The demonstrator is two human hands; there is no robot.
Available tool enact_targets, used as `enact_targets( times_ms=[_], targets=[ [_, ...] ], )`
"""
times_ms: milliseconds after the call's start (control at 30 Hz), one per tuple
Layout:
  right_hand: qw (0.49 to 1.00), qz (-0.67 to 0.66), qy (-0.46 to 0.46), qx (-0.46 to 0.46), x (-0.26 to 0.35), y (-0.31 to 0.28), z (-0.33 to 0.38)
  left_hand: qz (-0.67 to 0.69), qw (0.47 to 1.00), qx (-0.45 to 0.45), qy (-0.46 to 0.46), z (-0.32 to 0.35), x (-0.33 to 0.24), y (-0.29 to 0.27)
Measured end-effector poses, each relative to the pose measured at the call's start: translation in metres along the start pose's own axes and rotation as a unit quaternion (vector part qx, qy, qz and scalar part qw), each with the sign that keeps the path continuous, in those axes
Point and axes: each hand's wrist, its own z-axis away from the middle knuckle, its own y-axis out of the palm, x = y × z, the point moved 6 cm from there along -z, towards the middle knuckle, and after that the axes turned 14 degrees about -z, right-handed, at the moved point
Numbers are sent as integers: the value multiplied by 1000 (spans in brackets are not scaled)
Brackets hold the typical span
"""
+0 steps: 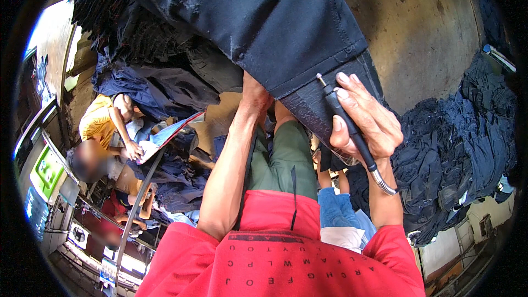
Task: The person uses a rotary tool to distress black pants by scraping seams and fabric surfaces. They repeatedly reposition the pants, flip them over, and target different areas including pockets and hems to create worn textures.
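The right hand point(378, 127) has its fingers curled closed around a slim black rotary-tool handpiece point(346, 115), whose metal tip points far and left over the hem of a dark trouser leg point(258, 27), though whether it touches the cloth cannot be told. The left hand point(256, 92) reaches under the near edge of that leg, its fingers hidden, so their grip cannot be told. Piled dark garments point(451, 154) lie to the right, and a co-worker in a yellow shirt point(96, 116) is at the left.

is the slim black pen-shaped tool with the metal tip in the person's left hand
No, the right hand is the one gripping the tool.
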Motion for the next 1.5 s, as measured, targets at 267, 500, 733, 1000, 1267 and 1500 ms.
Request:
enact_targets(
  times_ms=[267, 500, 733, 1000, 1267, 1500],
  targets=[
    [999, 22, 9, -30, -1, -1, -1, 30, 1000, 1, -3, -5, 8, -8],
    [998, 45, 12, -51, -4, -3, 1, 31, 999, 11, 0, -11, 8, -7],
    [994, 68, 20, -82, -7, -7, 3, 37, 999, 15, 1, -15, 11, -9],
    [996, 47, 11, -69, -2, -3, 2, 46, 999, 20, -4, -21, 22, -12],
    [999, 12, 6, -39, 2, 5, -1, 63, 995, 71, 40, -33, 41, -21],
    [1000, -15, -14, 19, 3, 7, -1, 73, 993, 73, 61, -35, 41, -15]
  ],
)
